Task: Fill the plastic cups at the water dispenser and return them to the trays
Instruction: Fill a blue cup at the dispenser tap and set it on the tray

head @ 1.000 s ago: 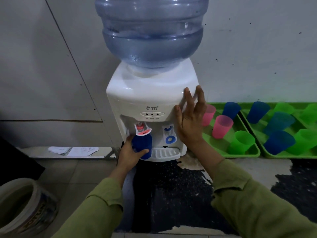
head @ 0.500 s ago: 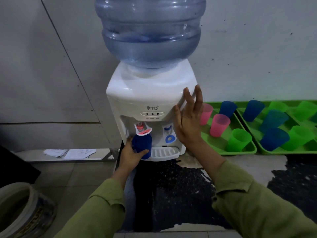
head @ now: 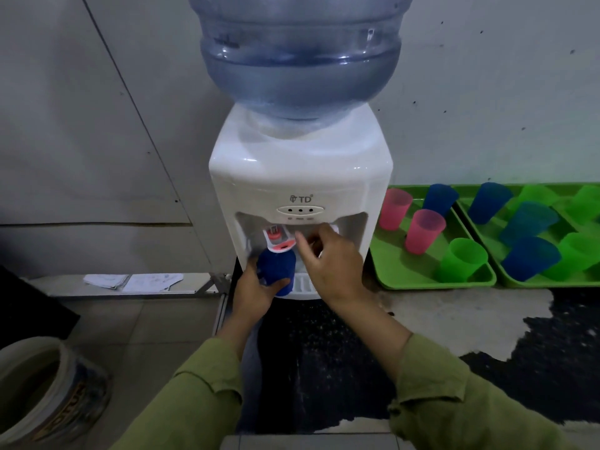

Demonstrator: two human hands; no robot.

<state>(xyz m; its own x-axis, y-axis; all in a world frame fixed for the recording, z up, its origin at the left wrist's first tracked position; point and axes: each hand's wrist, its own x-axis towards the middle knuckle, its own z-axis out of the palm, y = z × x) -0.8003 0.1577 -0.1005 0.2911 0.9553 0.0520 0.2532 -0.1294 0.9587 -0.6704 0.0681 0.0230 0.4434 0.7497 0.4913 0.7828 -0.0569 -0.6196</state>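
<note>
The water dispenser (head: pixel 298 177) stands beside green trays (head: pixel 422 280). The right hand (head: pixel 331 258) curls at its front (gripping anything? I cannot tell). The left hand (head: pixel 256 290) wraps its fingers round a blue cup (head: pixel 276 267) under the red tap (head: pixel 279 241). The cup looks light, thin and squashy, so hold it mid-wall, gently.

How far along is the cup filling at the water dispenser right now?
Done: unclear; whether the cups in the green trays hold water can't be seen. In hand: the left hand holds a blue cup under the red tap; the right hand is beside it. Left: fill it, set it in a tray, continue with any unfilled cups.
</note>
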